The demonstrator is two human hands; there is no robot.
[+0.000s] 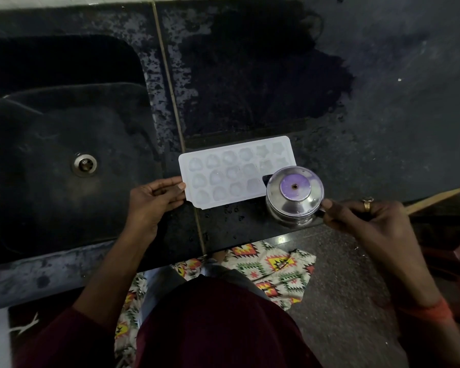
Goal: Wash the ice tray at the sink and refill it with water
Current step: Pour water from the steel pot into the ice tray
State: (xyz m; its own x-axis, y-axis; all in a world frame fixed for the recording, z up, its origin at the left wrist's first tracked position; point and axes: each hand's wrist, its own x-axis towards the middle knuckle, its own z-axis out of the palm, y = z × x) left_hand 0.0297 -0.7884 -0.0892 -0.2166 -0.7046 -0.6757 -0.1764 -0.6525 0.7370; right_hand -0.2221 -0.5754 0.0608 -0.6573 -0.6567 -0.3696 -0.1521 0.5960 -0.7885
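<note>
Left hand (pixel 154 199): thumb and curled fingers pinch the short left edge of the ice tray (pixel 231 171), wrist bent, forearm angled in from below. The white tray sits cavities up on the black counter (pixel 383 102), its long axis running away from those fingers to the right and slightly rearward. The sink (pixel 51 155) lies just left of the hand.

Right hand (pixel 367 221): fingers curled round the handle of a lidded steel jug (pixel 294 193), thumb along the top. The jug overlaps the tray's far-right near corner. Contact with the counter cannot be told.
</note>
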